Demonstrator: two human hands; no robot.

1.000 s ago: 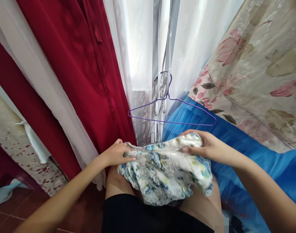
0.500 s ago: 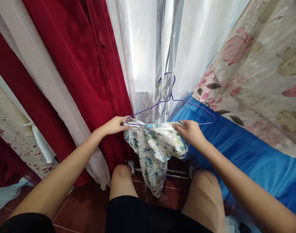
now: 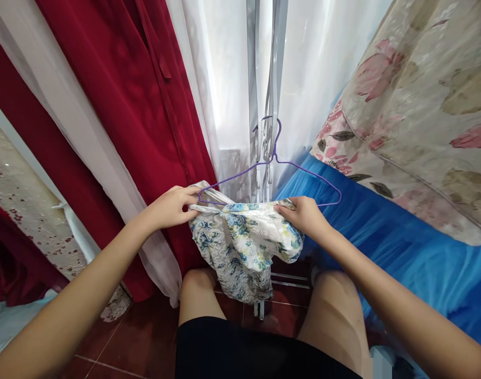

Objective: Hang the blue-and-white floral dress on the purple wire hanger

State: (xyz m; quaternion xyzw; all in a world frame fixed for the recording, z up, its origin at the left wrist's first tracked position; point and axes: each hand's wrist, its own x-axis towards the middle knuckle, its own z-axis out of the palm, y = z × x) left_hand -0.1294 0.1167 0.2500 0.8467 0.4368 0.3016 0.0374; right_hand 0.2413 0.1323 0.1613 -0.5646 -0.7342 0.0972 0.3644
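Note:
A white garment [image 3: 246, 231] with a blue and yellow floral print hangs between my two hands, gathered and bunched below its top edge. My left hand [image 3: 171, 207] pinches the garment's top left corner, where the opening is spread around the left end of a purple hanger [image 3: 240, 172]. My right hand [image 3: 306, 213] grips the garment's upper right edge, thumb toward me. The hanger's right end sticks out bare past my right hand. Its hook points up in front of hanging grey ribbons [image 3: 264, 63]. Some left fingertips are hidden by the cloth.
Red drapes [image 3: 118, 89] and a pale sheer cloth [image 3: 82, 100] hang at left. White fabric [image 3: 224, 68] hangs ahead. To the right are a floral cloth [image 3: 418, 105] and blue tulle [image 3: 382, 231]. My knees stand over a red tiled floor [image 3: 133, 337].
My left hand has moved left, spreading the garment's top corner wider around the hanger's left end. The hanger has shifted slightly left, and the garment's lower tip has drawn up.

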